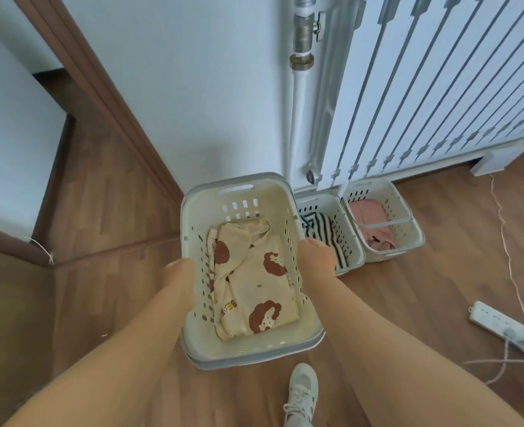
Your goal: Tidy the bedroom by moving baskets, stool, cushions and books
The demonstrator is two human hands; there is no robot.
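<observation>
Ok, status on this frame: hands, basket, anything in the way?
Left hand and right hand grip the big basket by its side rims. Cream printed garment inside. Striped-clothes basket close on its right.

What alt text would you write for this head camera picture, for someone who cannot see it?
A person's left hand and right hand grip the sides of a large white basket holding a cream printed garment. Two smaller baskets, one with striped cloth and one with pink cloth, stand beside it below a radiator cover.
</observation>
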